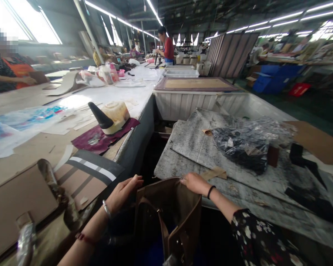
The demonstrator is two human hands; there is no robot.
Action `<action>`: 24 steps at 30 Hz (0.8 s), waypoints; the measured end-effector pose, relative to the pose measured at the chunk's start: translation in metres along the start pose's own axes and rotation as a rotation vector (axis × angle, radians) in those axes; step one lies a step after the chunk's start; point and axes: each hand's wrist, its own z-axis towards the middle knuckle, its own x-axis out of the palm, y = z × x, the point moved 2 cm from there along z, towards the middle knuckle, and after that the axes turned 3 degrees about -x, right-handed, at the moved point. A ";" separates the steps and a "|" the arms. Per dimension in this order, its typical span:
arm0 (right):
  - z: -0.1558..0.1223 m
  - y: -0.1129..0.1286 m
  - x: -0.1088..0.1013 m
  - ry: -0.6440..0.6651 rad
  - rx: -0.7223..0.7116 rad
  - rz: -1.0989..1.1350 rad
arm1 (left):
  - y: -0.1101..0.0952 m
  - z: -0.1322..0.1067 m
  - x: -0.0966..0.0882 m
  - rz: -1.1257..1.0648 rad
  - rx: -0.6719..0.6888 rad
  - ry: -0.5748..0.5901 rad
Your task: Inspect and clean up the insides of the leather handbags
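A brown handbag [180, 229] stands with its mouth open at the bottom centre, straps hanging at its side. My right hand [195, 183] pinches the far rim of the bag near its right corner. At the far left corner of that rim is my left hand [126, 190], its fingers bent together against the edge and the fingertips partly hidden. The bag's lower part fades into shadow over my lap. Beside my left arm, a taupe bag [19, 192] with a plastic-wrapped handle [26, 240] lies on the table.
On the left worktable [127, 83] a glue container [115, 116] with a black cone-shaped part [100, 115] sits on maroon material [91, 142]. Striped panels [86, 173] lie nearer. At right, a stained grey board [180, 144] carries crumpled plastic [238, 144]. Co-workers stand beyond.
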 end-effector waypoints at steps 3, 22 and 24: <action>-0.009 -0.006 -0.002 -0.004 -0.010 0.039 | 0.000 -0.012 0.008 0.219 0.170 -0.085; -0.096 -0.009 0.000 0.175 -0.240 0.611 | 0.003 0.052 0.033 0.262 0.039 -0.044; -0.107 -0.003 -0.001 0.135 -0.230 0.580 | -0.001 0.051 0.037 0.220 0.019 -0.006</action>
